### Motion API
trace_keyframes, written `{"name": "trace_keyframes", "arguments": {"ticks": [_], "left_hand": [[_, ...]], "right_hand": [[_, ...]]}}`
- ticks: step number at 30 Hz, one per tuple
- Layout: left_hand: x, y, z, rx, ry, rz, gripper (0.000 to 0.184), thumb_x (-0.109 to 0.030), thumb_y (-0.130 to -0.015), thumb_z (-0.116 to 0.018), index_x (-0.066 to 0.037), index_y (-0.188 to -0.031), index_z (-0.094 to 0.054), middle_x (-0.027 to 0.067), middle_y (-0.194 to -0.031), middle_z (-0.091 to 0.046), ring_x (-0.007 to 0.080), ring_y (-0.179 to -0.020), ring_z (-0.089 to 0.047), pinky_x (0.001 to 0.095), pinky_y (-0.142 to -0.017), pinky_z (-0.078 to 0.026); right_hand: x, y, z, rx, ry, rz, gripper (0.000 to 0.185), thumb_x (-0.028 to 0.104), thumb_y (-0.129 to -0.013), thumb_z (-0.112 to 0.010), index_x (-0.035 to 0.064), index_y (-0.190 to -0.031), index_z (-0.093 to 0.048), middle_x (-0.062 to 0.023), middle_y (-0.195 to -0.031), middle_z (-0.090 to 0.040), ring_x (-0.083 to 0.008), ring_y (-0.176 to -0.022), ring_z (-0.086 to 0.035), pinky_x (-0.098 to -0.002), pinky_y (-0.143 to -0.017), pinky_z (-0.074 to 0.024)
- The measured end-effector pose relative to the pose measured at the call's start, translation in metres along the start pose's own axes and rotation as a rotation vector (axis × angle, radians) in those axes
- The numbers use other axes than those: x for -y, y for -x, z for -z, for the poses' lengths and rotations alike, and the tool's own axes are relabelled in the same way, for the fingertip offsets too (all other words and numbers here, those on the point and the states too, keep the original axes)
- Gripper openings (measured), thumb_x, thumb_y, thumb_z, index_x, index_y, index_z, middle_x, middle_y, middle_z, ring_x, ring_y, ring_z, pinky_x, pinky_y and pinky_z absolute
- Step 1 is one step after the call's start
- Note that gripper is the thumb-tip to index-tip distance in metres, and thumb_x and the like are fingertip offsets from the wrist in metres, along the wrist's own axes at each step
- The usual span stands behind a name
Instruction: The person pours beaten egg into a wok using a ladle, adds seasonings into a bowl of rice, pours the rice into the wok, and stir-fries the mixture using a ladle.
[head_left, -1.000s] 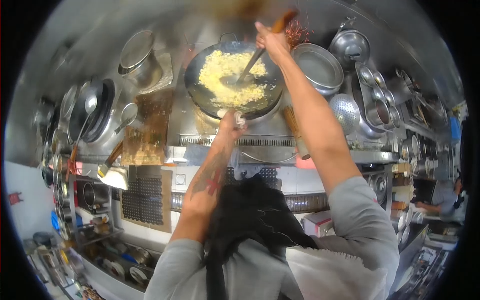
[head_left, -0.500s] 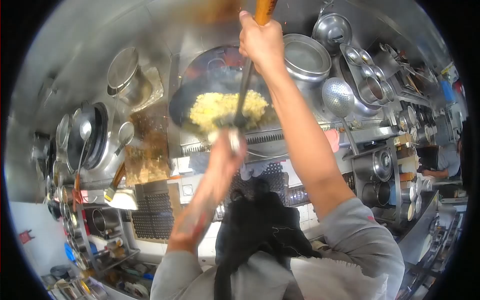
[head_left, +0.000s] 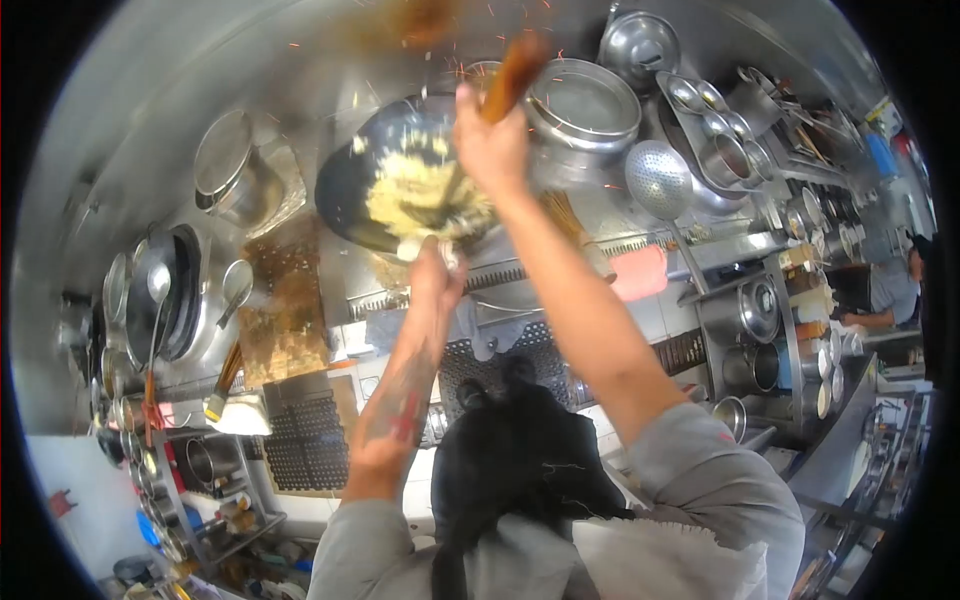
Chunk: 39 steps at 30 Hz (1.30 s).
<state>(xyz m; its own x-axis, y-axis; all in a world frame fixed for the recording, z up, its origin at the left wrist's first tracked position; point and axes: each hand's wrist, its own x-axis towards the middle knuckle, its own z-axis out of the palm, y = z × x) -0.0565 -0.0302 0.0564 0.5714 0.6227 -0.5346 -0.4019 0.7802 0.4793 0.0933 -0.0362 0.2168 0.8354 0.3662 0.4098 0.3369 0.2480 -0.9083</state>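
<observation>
A dark wok (head_left: pixel 340 190) sits on the stove with yellow-and-white food (head_left: pixel 410 190) in it, some bits in the air above. At the wok's near rim my left hand (head_left: pixel 438 270) is closed round the handle, with a pale cloth against it. Over the wok's right side, my right hand (head_left: pixel 492 150) grips the wooden handle (head_left: pixel 515 75) of a metal cooking tool. Its lower end reaches into the food and is blurred. Orange sparks fly above the wok.
A perforated ladle (head_left: pixel 658 180) and a lidded round pot (head_left: pixel 585 105) are on the right. A steel pot (head_left: pixel 235 180) stands at the left, beyond a brown board (head_left: pixel 285 320). Near the board lies a brush (head_left: pixel 222 385). Another person (head_left: pixel 890 295) is at the far right.
The wok first came nearer and tilted, gathering the food at its near side; now it sits back, with bits airborne. My right hand has moved lower and left. The whole view has shifted.
</observation>
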Motion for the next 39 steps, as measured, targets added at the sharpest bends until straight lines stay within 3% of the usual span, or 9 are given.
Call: {"name": "trace_keyframes", "arguments": {"ticks": [5, 10, 18, 20, 28, 30, 34, 36, 39], "left_hand": [[0.073, 0.011, 0.068, 0.108, -0.782, -0.349, 0.015, -0.021, -0.1, -0.055, -0.011, -0.112, -0.055, 0.0064, -0.102, -0.062, 0.0155, -0.079, -0.063, 0.0285, -0.066, -0.055], [0.001, 0.069, -0.022, -0.053, 0.158, 0.067, 0.02, -0.021, -0.1, -0.056, -0.009, -0.115, -0.052, 0.007, -0.099, -0.063, 0.0158, -0.077, -0.063, 0.0275, -0.06, -0.054], [0.069, 0.038, 0.05, -0.05, -0.227, -0.187, 0.016, -0.014, -0.097, -0.051, -0.004, -0.109, -0.05, 0.0108, -0.088, -0.064, 0.018, -0.066, -0.061, 0.0327, -0.053, -0.051], [0.053, 0.091, 0.034, -0.098, -0.245, -0.046, 0.019, -0.013, -0.101, -0.047, -0.006, -0.118, -0.049, 0.0096, -0.099, -0.061, 0.0196, -0.08, -0.064, 0.0318, -0.065, -0.056], [0.045, -0.039, 0.041, 0.0, -0.164, -0.081, 0.014, -0.02, -0.101, -0.051, -0.009, -0.109, -0.053, 0.0077, -0.093, -0.064, 0.0185, -0.073, -0.062, 0.0335, -0.057, -0.052], [0.056, -0.016, 0.058, 0.082, -0.279, -0.072, 0.014, -0.02, -0.101, -0.052, -0.009, -0.11, -0.053, 0.0078, -0.093, -0.064, 0.0188, -0.072, -0.061, 0.034, -0.055, -0.051], [0.031, -0.022, 0.032, 0.066, -0.165, -0.049, 0.016, -0.023, -0.102, -0.05, -0.01, -0.109, -0.055, 0.0061, -0.088, -0.063, 0.0162, -0.067, -0.062, 0.031, -0.053, -0.051], [-0.001, -0.038, -0.002, -0.023, -0.219, -0.002, 0.02, -0.027, -0.101, -0.051, -0.009, -0.108, -0.056, 0.0071, -0.085, -0.064, 0.0182, -0.07, -0.064, 0.0309, -0.057, -0.054], [-0.005, -0.081, 0.019, 0.076, -0.137, 0.085, 0.026, -0.031, -0.101, -0.053, -0.008, -0.111, -0.057, 0.0072, -0.091, -0.065, 0.0192, -0.078, -0.065, 0.0303, -0.066, -0.056]], "right_hand": [[-0.018, 0.107, 0.057, 0.264, 0.047, 0.064, 0.036, 0.024, -0.101, -0.049, 0.0012, -0.079, -0.066, -0.0184, -0.069, -0.062, -0.0209, -0.063, -0.061, -0.0351, -0.062, -0.0468], [0.115, 0.025, 0.033, 0.232, 0.159, -0.064, 0.038, 0.031, -0.097, -0.06, 0.002, -0.071, -0.059, -0.0062, -0.058, -0.056, -0.0153, -0.054, -0.052, -0.0366, -0.055, -0.0421], [-0.005, 0.116, 0.045, 0.174, 0.047, 0.074, 0.033, 0.021, -0.097, -0.058, -0.0017, -0.073, -0.06, -0.0173, -0.059, -0.054, -0.023, -0.052, -0.052, -0.0358, -0.053, -0.041], [0.068, 0.091, 0.045, 0.229, 0.286, 0.158, 0.042, 0.029, -0.099, -0.057, 0.002, -0.067, -0.059, 0.0002, -0.056, -0.053, -0.0097, -0.057, -0.05, -0.0311, -0.055, -0.0414], [-0.061, -0.058, -0.061, -0.156, 0.131, 0.008, 0.05, 0.045, -0.088, -0.068, -0.0033, -0.075, -0.065, -0.0183, -0.066, -0.067, -0.0324, -0.063, -0.066, -0.0421, -0.064, -0.0505], [-0.027, -0.112, -0.064, -0.043, 0.026, 0.085, 0.04, 0.031, -0.093, -0.065, 0.0056, -0.063, -0.058, -0.0025, -0.054, -0.058, -0.0129, -0.048, -0.056, -0.0298, -0.05, -0.0438], [0.101, -0.146, -0.054, 0.176, -0.396, 0.14, 0.043, 0.041, -0.09, -0.069, 0.0071, -0.068, -0.053, -0.0024, -0.053, -0.051, -0.0131, -0.045, -0.051, -0.0325, -0.043, -0.0374], [0.119, -0.174, -0.075, -0.078, 0.246, 0.185, 0.04, 0.037, -0.091, -0.067, 0.0092, -0.067, -0.052, -0.0013, -0.053, -0.05, -0.0112, -0.046, -0.05, -0.0304, -0.044, -0.0372], [0.083, -0.197, -0.083, -0.056, 0.119, 0.325, 0.039, 0.033, -0.092, -0.065, 0.0049, -0.066, -0.056, -0.0044, -0.054, -0.055, -0.0151, -0.046, -0.053, -0.0326, -0.046, -0.0407]]}}
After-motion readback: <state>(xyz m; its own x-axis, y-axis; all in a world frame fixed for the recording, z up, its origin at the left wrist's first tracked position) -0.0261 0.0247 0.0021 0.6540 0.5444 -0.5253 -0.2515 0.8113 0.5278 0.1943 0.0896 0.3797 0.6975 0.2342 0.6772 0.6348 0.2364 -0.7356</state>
